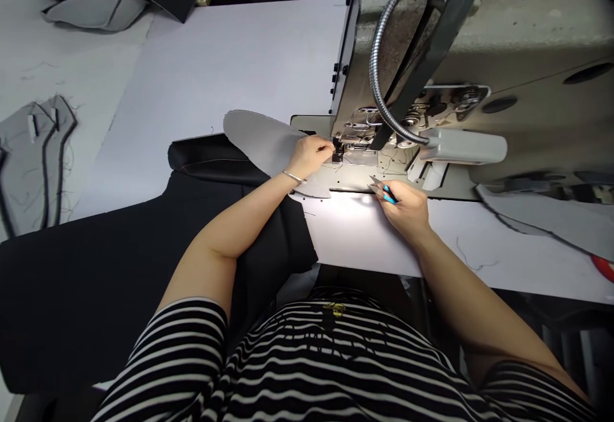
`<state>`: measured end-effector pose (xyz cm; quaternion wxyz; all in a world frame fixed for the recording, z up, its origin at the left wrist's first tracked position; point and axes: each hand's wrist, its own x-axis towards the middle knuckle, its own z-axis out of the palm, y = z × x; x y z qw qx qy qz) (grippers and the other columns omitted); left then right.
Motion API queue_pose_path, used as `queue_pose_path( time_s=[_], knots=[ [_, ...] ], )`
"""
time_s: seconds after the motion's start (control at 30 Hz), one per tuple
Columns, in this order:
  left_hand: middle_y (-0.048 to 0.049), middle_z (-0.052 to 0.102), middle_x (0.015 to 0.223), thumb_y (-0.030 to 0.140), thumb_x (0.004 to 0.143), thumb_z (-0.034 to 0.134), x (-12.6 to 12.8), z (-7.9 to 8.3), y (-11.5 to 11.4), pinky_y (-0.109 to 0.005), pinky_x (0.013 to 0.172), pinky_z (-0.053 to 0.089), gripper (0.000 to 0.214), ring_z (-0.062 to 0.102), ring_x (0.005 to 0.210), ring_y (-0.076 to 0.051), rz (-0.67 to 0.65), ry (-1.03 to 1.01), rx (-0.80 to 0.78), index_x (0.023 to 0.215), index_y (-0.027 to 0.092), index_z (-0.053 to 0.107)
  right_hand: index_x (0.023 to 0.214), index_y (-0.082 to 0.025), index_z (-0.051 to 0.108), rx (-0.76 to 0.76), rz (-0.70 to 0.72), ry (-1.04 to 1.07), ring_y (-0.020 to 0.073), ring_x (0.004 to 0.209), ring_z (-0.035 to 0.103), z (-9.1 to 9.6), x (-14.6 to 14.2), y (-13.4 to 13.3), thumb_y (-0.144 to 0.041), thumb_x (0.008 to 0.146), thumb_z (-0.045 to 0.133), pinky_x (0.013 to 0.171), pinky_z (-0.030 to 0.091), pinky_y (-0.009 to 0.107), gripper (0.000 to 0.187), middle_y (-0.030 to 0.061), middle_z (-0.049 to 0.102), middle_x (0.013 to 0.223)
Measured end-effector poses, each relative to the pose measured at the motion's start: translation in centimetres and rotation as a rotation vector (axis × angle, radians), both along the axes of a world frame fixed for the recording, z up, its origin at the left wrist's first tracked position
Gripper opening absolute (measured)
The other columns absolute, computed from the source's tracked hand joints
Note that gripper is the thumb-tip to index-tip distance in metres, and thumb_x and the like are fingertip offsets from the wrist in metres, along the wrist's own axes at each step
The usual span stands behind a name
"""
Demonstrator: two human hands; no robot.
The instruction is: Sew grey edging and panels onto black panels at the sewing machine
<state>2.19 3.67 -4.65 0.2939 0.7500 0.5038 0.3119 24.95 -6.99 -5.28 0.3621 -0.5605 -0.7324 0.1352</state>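
My left hand [309, 156] is beside the presser foot [338, 151] of a sewing machine [426, 38], thumb and fingertips pinched together. Whatever lies between those fingertips is too small to make out. Under that hand and wrist is a grey rounded fabric piece [261, 137], which partly covers a black stitched cover piece [206, 160]. In my right hand [407, 208], to the right of the needle area, is a pair of blue-handled thread snips [389, 195]. Their pointed blades face left, over the front edge of the machine bed [355, 179].
A large black panel [96, 249] spreads over the table's left side. Grey cut pieces [29, 166] with dark edges lie at far left, and another grey piece [551, 214] at right. A lamp head [465, 146] on a flexible metal neck [377, 57] juts out. Loose thread [472, 259] lies nearby.
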Motion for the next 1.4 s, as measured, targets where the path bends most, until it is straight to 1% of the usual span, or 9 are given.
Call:
queue_pose_path(
  time_s=[0.13, 0.23, 0.57, 0.87, 1.23, 1.3, 1.33, 1.37, 1.4],
  knots=[
    [-0.0017, 0.071, 0.079, 0.014, 0.079, 0.053, -0.1, -0.1, 0.0, -0.026, 0.074, 0.047, 0.019, 0.064, 0.078, -0.015, 0.017, -0.056, -0.029, 0.067, 0.017, 0.067, 0.074, -0.021, 0.063, -0.016, 0.003, 0.005, 0.0175, 0.062, 0.059, 0.0, 0.0, 0.0, -0.031, 0.084, 0.050, 0.059, 0.045, 0.029, 0.019, 0.0052, 0.066, 0.069],
    [-0.0015, 0.071, 0.079, 0.013, 0.079, 0.054, 0.0, 0.1, -0.1, -0.025, 0.074, 0.047, 0.019, 0.063, 0.078, -0.015, 0.010, -0.049, -0.037, 0.067, 0.017, 0.068, 0.073, -0.021, 0.063, -0.005, 0.006, 0.005, 0.0172, 0.062, 0.059, 0.1, 0.0, 0.0, -0.031, 0.084, 0.050, 0.058, 0.045, 0.029, 0.019, 0.0052, 0.066, 0.069],
    [-0.0009, 0.069, 0.073, 0.014, 0.080, 0.052, 0.1, 0.1, -0.2, -0.024, 0.070, 0.046, 0.023, 0.062, 0.074, -0.014, 0.007, -0.022, -0.004, 0.061, 0.017, 0.064, 0.074, -0.021, 0.064, -0.007, -0.001, 0.003, 0.0169, 0.060, 0.058, 0.0, 0.0, 0.0, -0.031, 0.084, 0.049, 0.058, 0.045, 0.029, 0.020, 0.0050, 0.066, 0.069],
    [-0.0013, 0.068, 0.074, 0.013, 0.081, 0.053, 0.2, 0.5, -0.2, -0.024, 0.071, 0.044, 0.022, 0.062, 0.075, -0.015, -0.003, -0.018, -0.019, 0.062, 0.017, 0.063, 0.072, -0.021, 0.063, 0.010, 0.006, 0.001, 0.0159, 0.061, 0.059, 0.1, -0.1, 0.0, -0.028, 0.083, 0.049, 0.057, 0.044, 0.027, 0.019, 0.0048, 0.066, 0.069],
    [-0.0008, 0.064, 0.067, 0.013, 0.082, 0.053, 0.4, 0.8, -0.2, -0.024, 0.066, 0.040, 0.027, 0.058, 0.070, -0.014, -0.021, 0.024, -0.011, 0.056, 0.017, 0.057, 0.076, -0.021, 0.063, 0.028, 0.018, -0.037, 0.0168, 0.062, 0.058, -0.1, -0.1, 0.0, -0.028, 0.086, 0.048, 0.059, 0.043, 0.028, 0.019, 0.0051, 0.065, 0.069],
    [-0.0006, 0.062, 0.066, 0.013, 0.083, 0.054, 0.5, 0.8, -0.2, -0.025, 0.066, 0.039, 0.028, 0.057, 0.069, -0.014, -0.023, 0.052, -0.009, 0.055, 0.017, 0.056, 0.083, -0.021, 0.064, -0.005, -0.026, -0.106, 0.0192, 0.070, 0.061, 0.4, 0.3, -0.1, -0.028, 0.088, 0.047, 0.064, 0.044, 0.030, 0.019, 0.0082, 0.066, 0.077],
    [-0.0004, 0.061, 0.064, 0.013, 0.083, 0.054, 0.6, 0.8, -0.1, -0.025, 0.065, 0.038, 0.028, 0.056, 0.068, -0.014, -0.023, 0.069, -0.005, 0.055, 0.017, 0.055, 0.089, -0.020, 0.064, -0.048, -0.085, -0.168, 0.0212, 0.076, 0.061, 0.8, 0.7, -0.3, -0.029, 0.088, 0.048, 0.066, 0.045, 0.031, 0.018, 0.0106, 0.066, 0.084],
    [-0.0001, 0.060, 0.063, 0.014, 0.083, 0.054, 0.6, 0.8, -0.1, -0.025, 0.064, 0.037, 0.029, 0.055, 0.066, -0.014, -0.025, 0.089, 0.003, 0.054, 0.017, 0.054, 0.098, -0.020, 0.064, -0.107, -0.174, -0.244, 0.0236, 0.081, 0.061, 1.3, 1.3, -0.5, -0.031, 0.089, 0.050, 0.068, 0.045, 0.033, 0.020, 0.0132, 0.066, 0.092],
    [0.0001, 0.058, 0.061, 0.014, 0.083, 0.053, 0.6, 0.8, -0.1, -0.025, 0.062, 0.036, 0.029, 0.054, 0.065, -0.014, -0.025, 0.109, 0.013, 0.054, 0.017, 0.053, 0.108, -0.019, 0.062, -0.175, -0.282, -0.330, 0.0261, 0.086, 0.060, 1.8, 2.0, -0.8, -0.034, 0.088, 0.053, 0.068, 0.045, 0.035, 0.026, 0.0158, 0.064, 0.101]
  ],
)
